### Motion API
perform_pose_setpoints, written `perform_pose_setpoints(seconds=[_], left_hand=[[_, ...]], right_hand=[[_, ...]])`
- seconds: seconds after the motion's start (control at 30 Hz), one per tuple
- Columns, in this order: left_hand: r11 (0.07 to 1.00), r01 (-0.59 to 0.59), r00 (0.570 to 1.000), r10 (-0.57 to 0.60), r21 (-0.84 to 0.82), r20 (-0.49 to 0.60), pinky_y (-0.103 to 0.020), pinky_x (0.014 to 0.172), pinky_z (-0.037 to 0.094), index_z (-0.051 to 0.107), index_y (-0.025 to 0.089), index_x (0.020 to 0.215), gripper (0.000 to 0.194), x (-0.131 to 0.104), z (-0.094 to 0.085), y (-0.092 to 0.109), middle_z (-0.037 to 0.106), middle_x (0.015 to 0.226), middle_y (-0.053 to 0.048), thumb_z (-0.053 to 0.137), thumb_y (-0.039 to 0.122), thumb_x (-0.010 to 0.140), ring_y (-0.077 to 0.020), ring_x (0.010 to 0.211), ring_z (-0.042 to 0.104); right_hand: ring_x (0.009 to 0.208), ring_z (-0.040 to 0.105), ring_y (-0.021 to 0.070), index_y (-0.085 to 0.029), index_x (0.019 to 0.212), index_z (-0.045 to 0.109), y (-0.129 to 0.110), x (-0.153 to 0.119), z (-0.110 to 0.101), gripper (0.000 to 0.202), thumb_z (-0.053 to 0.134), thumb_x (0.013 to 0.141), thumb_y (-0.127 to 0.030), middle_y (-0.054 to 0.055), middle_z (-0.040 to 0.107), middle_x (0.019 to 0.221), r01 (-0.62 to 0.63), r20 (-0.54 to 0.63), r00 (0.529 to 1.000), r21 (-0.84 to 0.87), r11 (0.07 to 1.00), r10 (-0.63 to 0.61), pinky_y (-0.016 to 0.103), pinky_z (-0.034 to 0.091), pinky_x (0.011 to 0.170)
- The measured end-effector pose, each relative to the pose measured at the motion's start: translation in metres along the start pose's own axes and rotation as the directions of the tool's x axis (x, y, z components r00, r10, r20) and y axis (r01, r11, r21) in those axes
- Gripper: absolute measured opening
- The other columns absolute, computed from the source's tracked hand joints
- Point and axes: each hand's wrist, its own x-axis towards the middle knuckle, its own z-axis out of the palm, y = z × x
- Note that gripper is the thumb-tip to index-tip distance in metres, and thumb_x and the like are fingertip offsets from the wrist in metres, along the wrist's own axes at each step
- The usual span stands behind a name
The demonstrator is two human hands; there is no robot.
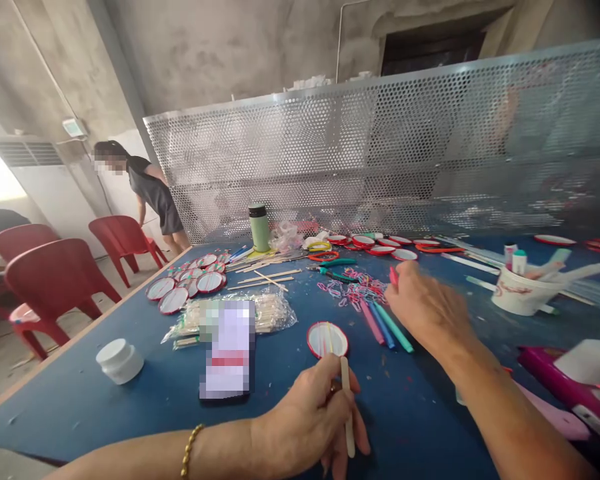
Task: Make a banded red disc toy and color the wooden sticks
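Observation:
My left hand [320,413] is closed around a flat wooden craft stick [349,407]. Just beyond its fingertips is a small round disc with a red rim [327,340] and thin lines across its pale face; the fingers hide where stick and disc meet. My right hand [427,303] is closed on a pink-red pen [394,277], mostly hidden by the fingers. Beside that hand lie pink, blue and green markers [395,328]. A pile of coloured paper clips [355,288] is just left of it.
Several red-rimmed discs [210,283] lie at the left and along the back. Around them are a bag of wooden sticks [275,310], a blurred phone-shaped object [229,353], a white jar [120,361], pliers [335,273], a green bottle [259,230] and a paper cup [523,293]. A person [153,190] bends behind red chairs.

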Motion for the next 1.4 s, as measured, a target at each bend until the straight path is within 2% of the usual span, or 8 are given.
perform_pose_setpoints(seconds=[0.1, 0.27, 0.53, 0.87, 1.0, 1.17, 1.27, 1.4], left_hand=[[1.0, 0.03, 0.999, -0.03, 0.004, -0.02, -0.013, 0.033, 0.033, 0.037, 0.023, 0.104, 0.03, -0.001, 0.0, -0.004, 0.065, 0.073, 0.004, 0.045, 0.052, 0.099, -0.0036, 0.033, 0.049], [0.999, 0.044, 0.999, -0.043, 0.024, -0.031, -0.014, 0.035, 0.032, 0.04, 0.021, 0.105, 0.033, -0.003, 0.001, -0.002, 0.068, 0.076, 0.001, 0.042, 0.054, 0.101, -0.0037, 0.034, 0.051], [0.995, 0.093, 0.994, -0.092, 0.019, -0.051, -0.013, 0.034, 0.032, 0.041, 0.021, 0.106, 0.05, -0.001, 0.002, -0.007, 0.067, 0.074, 0.001, 0.047, 0.069, 0.093, -0.0033, 0.034, 0.047], [0.994, 0.111, 0.992, -0.11, 0.015, -0.068, -0.013, 0.035, 0.032, 0.044, 0.019, 0.102, 0.067, 0.003, 0.002, -0.007, 0.065, 0.064, 0.001, 0.054, 0.082, 0.081, -0.0035, 0.037, 0.043], [0.997, 0.07, 0.997, -0.072, -0.038, -0.042, -0.013, 0.037, 0.034, 0.045, 0.019, 0.102, 0.064, 0.002, 0.0, -0.011, 0.068, 0.067, -0.001, 0.056, 0.079, 0.083, -0.0034, 0.038, 0.044], [0.988, 0.013, 1.0, -0.014, -0.154, -0.006, -0.014, 0.035, 0.035, 0.042, 0.021, 0.101, 0.051, 0.001, -0.003, -0.01, 0.073, 0.077, -0.003, 0.054, 0.069, 0.092, -0.006, 0.037, 0.055], [0.98, -0.023, 1.0, 0.022, -0.197, -0.004, -0.014, 0.034, 0.034, 0.042, 0.021, 0.099, 0.043, 0.002, -0.005, -0.008, 0.073, 0.079, -0.003, 0.053, 0.062, 0.096, -0.007, 0.037, 0.059], [0.978, -0.019, 1.0, 0.016, -0.209, -0.016, -0.014, 0.034, 0.034, 0.042, 0.021, 0.1, 0.04, 0.003, -0.004, -0.01, 0.073, 0.076, -0.004, 0.05, 0.06, 0.099, -0.0083, 0.037, 0.059]], right_hand=[[0.077, 0.076, 0.031, -0.015, 0.145, 0.05, 0.0, -0.006, -0.004, 0.048, 0.049, 0.099, -0.026, 0.014, 0.078, 0.08, 0.038, -0.122, 0.992, 0.087, 0.995, -0.027, 0.032, 0.042, 0.063], [0.081, 0.074, 0.0226, -0.022, 0.101, 0.076, -0.001, -0.008, 0.004, 0.023, 0.054, 0.094, -0.017, 0.007, 0.08, 0.089, 0.324, -0.308, 0.917, 0.2, 0.925, -0.254, 0.028, 0.042, 0.064], [0.056, 0.065, 0.0137, -0.017, 0.093, 0.073, -0.003, -0.014, 0.007, 0.022, 0.051, 0.093, -0.015, 0.001, 0.074, 0.067, 0.588, -0.571, 0.763, 0.416, 0.693, -0.305, 0.024, 0.044, 0.061], [0.053, 0.058, 0.0125, -0.016, 0.101, 0.07, -0.002, -0.025, 0.0, 0.027, 0.05, 0.1, -0.034, -0.001, 0.066, 0.056, 0.477, -0.434, 0.877, 0.724, 0.499, -0.208, 0.024, 0.046, 0.059], [0.044, 0.047, 0.0095, -0.018, 0.102, 0.069, -0.005, -0.032, -0.008, 0.026, 0.057, 0.098, -0.041, -0.004, 0.06, 0.056, 0.305, -0.279, 0.946, 0.937, 0.168, -0.162, 0.021, 0.038, 0.043], [0.055, 0.056, 0.0084, -0.025, 0.112, 0.067, -0.002, -0.056, -0.016, 0.02, 0.066, 0.092, -0.029, 0.002, 0.072, 0.093, 0.155, -0.21, 0.943, 0.963, -0.22, -0.257, 0.021, 0.046, 0.048], [0.058, 0.057, 0.0083, -0.03, 0.114, 0.065, 0.002, -0.085, -0.009, 0.023, 0.071, 0.092, -0.029, 0.0, 0.07, 0.093, 0.139, -0.197, 0.945, 0.965, -0.223, -0.263, 0.019, 0.046, 0.048], [0.054, 0.053, 0.0072, -0.029, 0.106, 0.063, 0.003, -0.129, 0.006, 0.02, 0.075, 0.09, -0.032, -0.004, 0.062, 0.079, 0.171, -0.17, 0.982, 0.985, 0.004, -0.087, 0.018, 0.047, 0.05]])
